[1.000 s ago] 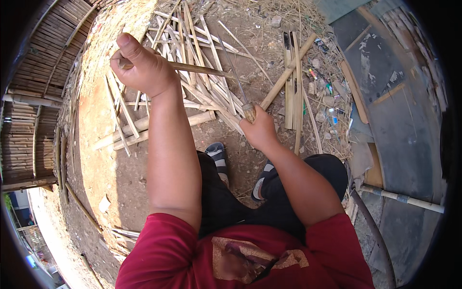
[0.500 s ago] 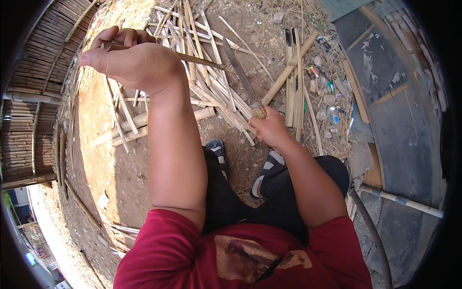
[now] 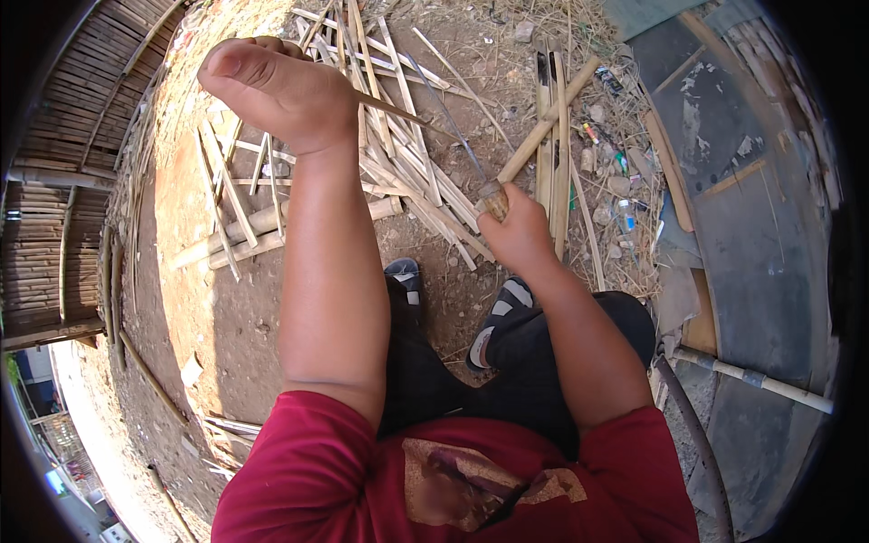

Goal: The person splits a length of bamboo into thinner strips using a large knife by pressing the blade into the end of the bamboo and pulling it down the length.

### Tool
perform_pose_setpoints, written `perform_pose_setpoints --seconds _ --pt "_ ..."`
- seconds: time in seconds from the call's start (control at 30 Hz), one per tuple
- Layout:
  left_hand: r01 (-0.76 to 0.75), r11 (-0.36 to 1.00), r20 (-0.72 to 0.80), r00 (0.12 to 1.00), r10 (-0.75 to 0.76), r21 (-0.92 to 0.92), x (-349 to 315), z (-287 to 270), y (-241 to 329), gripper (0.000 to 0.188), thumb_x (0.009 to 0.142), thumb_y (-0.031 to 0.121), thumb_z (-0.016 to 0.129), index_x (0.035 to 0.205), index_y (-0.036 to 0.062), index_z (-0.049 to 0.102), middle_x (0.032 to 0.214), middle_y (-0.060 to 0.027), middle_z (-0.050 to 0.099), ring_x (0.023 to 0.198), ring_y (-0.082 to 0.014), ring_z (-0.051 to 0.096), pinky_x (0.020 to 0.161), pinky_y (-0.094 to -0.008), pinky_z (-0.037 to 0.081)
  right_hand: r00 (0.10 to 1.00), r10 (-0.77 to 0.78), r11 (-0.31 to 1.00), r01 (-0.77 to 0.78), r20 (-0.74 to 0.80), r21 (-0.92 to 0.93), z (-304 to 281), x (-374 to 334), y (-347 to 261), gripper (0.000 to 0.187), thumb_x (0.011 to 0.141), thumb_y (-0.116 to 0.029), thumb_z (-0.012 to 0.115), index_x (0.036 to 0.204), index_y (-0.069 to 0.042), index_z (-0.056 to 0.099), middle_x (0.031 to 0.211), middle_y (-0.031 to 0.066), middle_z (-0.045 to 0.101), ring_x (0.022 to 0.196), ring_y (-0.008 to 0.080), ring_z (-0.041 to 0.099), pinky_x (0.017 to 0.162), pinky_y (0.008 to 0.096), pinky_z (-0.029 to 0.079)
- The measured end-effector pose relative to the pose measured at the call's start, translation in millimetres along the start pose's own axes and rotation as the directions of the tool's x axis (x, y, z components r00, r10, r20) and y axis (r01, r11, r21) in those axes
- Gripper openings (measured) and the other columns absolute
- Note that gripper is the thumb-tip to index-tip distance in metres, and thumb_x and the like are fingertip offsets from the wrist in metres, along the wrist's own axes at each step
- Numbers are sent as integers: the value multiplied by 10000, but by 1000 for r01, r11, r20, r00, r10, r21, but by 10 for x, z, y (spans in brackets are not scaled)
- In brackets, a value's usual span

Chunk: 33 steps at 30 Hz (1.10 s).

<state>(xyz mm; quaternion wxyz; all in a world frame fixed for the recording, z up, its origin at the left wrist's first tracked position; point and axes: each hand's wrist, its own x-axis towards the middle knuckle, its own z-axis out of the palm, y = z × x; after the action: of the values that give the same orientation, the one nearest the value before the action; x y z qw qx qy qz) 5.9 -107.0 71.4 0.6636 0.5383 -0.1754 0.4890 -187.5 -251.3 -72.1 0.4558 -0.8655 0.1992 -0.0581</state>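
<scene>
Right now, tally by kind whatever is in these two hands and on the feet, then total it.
Wooden stick, in the left hand: 1
Long-bladed knife, in the right hand: 1
Strapped sandals: 2
Total: 4

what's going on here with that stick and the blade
A person in a dark red short-sleeved shirt has both hands full. The left hand holds a thin brown wooden stick, its far end angled toward the right. The right hand grips the rounded wooden handle of a long metal blade. Whether stick and blade touch is unclear. Ahead, pale split bamboo strips lie criss-crossed on brown dirt ground.
</scene>
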Motion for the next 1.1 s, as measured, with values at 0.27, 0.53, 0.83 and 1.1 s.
perform_pose_setpoints --seconds 0.27,0.53,0.83,1.1 --pt "19 996 33 999 -22 91 111 -306 -381 644 1040 646 367 951 10 416 816 -48 439 768 -119 421 766 -258 397 999 35 999 -35 13 -13 -21 118 -72 454 809 -204 689 1157 79 621 803 269 688 792 420 701 744 485 538" --pt "131 986 -110 987 -119 106 108 -167 -256 721 976 711 448 998 -10 434 717 -27 479 676 -101 458 650 -231 403 983 166 937 -134 75 -321 391 263 598 456 828 -236 667 1185 45 631 1012 258 704 958 400 687 854 453 531" --pt "68 996 4 998 -68 -57 49 -157 -162 635 963 622 594 961 12 415 720 4 464 656 -68 429 616 -186 359 1000 8 999 -9 -18 -38 165 211 -40 562 808 -226 686 1253 106 598 1034 332 694 982 463 687 869 467 546" --pt "115 993 25 993 -114 -38 114 -351 -332 586 972 582 625 929 33 426 728 12 453 676 -61 423 627 -193 362 997 16 1000 -17 -77 -1 -62 390 -38 471 813 -214 685 1181 73 619 967 285 711 926 450 692 835 475 541"
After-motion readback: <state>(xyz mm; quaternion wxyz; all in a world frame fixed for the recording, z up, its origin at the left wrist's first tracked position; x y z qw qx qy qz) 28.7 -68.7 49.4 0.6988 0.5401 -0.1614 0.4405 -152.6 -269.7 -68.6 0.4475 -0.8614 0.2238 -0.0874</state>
